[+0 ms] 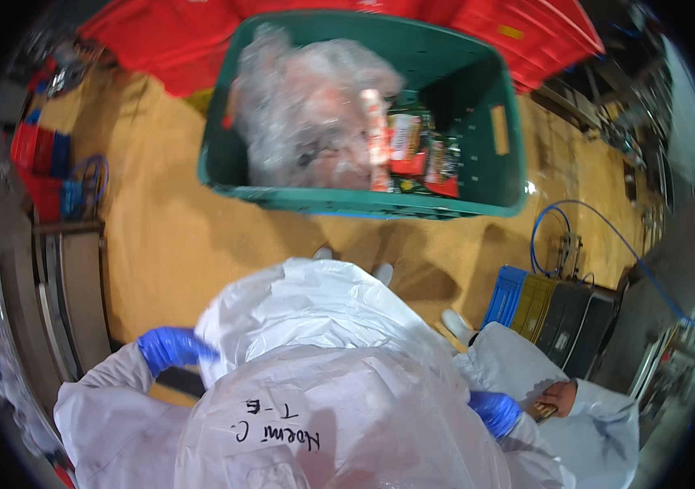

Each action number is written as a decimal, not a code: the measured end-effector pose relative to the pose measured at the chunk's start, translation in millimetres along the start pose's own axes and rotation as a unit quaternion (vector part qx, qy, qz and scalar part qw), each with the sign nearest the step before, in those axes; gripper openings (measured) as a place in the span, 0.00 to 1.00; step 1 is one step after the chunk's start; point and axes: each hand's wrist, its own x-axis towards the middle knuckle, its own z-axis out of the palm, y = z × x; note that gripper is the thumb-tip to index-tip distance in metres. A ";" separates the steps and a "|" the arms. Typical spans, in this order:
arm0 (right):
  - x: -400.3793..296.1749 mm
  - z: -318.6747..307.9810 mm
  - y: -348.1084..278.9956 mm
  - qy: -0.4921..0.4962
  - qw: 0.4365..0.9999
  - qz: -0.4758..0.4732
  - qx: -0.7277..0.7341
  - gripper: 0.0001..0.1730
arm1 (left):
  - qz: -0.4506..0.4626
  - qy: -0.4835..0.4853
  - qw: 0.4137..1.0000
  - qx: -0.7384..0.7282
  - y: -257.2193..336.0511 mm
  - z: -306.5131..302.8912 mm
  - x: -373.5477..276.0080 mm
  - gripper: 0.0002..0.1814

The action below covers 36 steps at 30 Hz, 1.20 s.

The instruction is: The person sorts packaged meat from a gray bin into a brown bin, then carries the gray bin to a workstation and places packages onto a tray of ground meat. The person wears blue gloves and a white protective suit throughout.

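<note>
My left hand [175, 352], in a blue glove, is beside the left edge of my white plastic apron [323, 318]; its fingertips touch or lie just behind the plastic. My right hand [495, 413], also blue-gloved, rests at the apron's right side, its fingers partly hidden. Whether either hand grips the plastic is unclear. Before me stands a green plastic crate [360, 198]. A clear plastic bag with pinkish contents [317, 122] fills its left side, and several printed food packets [408, 143] lie at its right.
Red plastic bins [158, 43] stand behind the crate. A co-worker in a white coat [598, 422] is close at my right, a small object in the bare hand [558, 397]. Blue, yellow and black crates [531, 305] stand beyond, near a blue hose [613, 232]. Metal equipment [81, 293] is at left.
</note>
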 end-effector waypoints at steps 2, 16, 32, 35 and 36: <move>-4.4 15.4 -24.6 -0.014 0.999 0.030 -0.009 0.28 | 0.006 0.008 0.996 -0.087 -2.1 -10.1 -24.7 0.17; 78.4 119.1 -163.0 -0.097 0.966 0.204 -0.123 0.29 | 0.139 0.073 0.956 -0.248 -35.6 -46.7 -48.2 0.32; 123.5 191.8 -209.6 -0.260 0.890 0.041 -0.372 0.35 | 0.279 -0.030 0.938 -0.203 29.3 -73.1 -32.7 0.41; 133.1 212.3 -208.0 -0.303 0.826 -0.044 -0.473 0.41 | 0.238 -0.087 0.922 -0.293 28.4 -52.9 -7.0 0.40; 136.1 224.6 -208.0 -0.319 0.775 -0.074 -0.540 0.41 | 0.224 -0.100 0.912 -0.328 26.2 -44.0 -3.3 0.40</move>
